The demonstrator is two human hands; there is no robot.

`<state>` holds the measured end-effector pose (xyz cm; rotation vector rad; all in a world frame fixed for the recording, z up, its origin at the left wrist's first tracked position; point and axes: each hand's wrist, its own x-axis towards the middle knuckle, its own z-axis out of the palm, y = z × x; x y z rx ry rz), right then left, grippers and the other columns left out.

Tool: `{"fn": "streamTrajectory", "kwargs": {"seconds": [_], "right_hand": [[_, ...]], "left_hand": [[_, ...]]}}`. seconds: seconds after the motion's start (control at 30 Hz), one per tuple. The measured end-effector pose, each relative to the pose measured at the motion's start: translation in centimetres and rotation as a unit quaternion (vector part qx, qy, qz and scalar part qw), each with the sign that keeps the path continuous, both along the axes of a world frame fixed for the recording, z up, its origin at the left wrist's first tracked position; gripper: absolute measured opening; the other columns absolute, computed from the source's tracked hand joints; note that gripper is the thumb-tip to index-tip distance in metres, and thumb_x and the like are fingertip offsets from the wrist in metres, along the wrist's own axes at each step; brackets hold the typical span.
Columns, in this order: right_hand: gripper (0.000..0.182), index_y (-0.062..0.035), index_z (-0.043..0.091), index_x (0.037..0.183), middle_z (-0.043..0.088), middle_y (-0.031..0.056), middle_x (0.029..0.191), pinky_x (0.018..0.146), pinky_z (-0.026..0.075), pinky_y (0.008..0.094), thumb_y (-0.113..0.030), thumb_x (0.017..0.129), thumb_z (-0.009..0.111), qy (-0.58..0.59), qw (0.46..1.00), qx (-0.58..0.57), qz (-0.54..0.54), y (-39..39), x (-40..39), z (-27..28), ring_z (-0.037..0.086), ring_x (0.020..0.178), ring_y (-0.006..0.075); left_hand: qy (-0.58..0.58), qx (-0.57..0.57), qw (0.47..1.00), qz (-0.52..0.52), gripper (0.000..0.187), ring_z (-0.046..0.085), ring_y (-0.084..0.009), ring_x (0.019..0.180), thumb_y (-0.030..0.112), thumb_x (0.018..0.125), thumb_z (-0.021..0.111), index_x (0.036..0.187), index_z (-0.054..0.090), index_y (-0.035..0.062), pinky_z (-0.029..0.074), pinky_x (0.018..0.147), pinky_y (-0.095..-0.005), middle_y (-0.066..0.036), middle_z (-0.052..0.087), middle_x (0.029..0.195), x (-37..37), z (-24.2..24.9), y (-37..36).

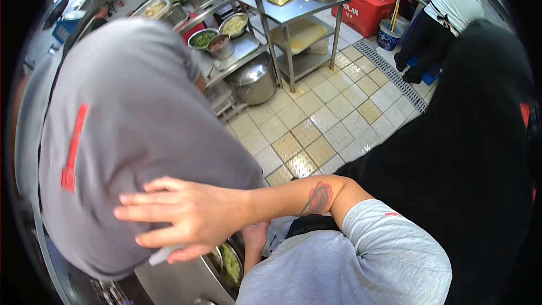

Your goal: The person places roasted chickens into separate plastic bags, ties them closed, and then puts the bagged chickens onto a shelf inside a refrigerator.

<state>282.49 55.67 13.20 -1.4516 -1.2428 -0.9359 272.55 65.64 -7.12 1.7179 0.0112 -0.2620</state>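
A co-worker's brownish-grey fabric shirt fills your left; grey steel counter below. Your right hand has fingers spread, a pale, flat-looking piece beside its thumb, grip unclear; left hand: hold unclear. Best keep the piece off the shirt.

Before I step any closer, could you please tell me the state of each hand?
Right hand: open and spread; a pale object shows at its edge, unclear whether held.
Left hand: partly hidden; open or closed cannot be told.

Glossy floor tiles, smooth metal table
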Motion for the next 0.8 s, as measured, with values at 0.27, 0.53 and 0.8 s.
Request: {"fn": "streamTrajectory", "kwargs": {"seconds": [0.27,0.53,0.8], "right_hand": [[0.027,-0.0085,0.063,0.089,0.057,0.0093,0.109,0.080,0.043,0.0363,-0.024,0.069,0.072,0.115,0.973,0.034,-0.195,-18.9,15.1,0.1,0.057,0.095,0.0246],[0.006,0.0000,0.064,0.079,0.062,0.0095,0.079,0.066,0.048,0.0294,-0.006,0.078,0.065,0.346,0.862,0.092,-0.359,-39.9,21.1,-6.6,0.062,0.073,0.0213],[0.008,0.0012,0.063,0.077,0.062,0.0096,0.076,0.062,0.047,0.0289,-0.006,0.078,0.065,0.361,0.834,0.069,-0.411,-58.9,27.5,-6.2,0.061,0.069,0.0196]], "left_hand": [[0.029,-0.008,0.994,-0.105,0.015,0.045,-0.0031,0.057,0.011,0.082,0.067,0.071,0.062,0.0009,0.035,0.052,-0.0200,0.004,0.055,0.061,16.0,3.0,-10.8],[-0.027,-0.017,0.989,-0.147,0.012,0.048,-0.0035,0.059,0.010,0.082,0.066,0.082,0.067,-0.0011,0.038,0.053,-0.0202,0.003,0.058,0.064,32.1,2.7,-25.3],[-0.060,-0.001,0.966,-0.250,0.012,0.046,-0.0033,0.058,0.010,0.079,0.069,0.076,0.066,-0.0008,0.036,0.052,-0.0212,0.004,0.057,0.062,43.8,3.1,-44.6]]}}
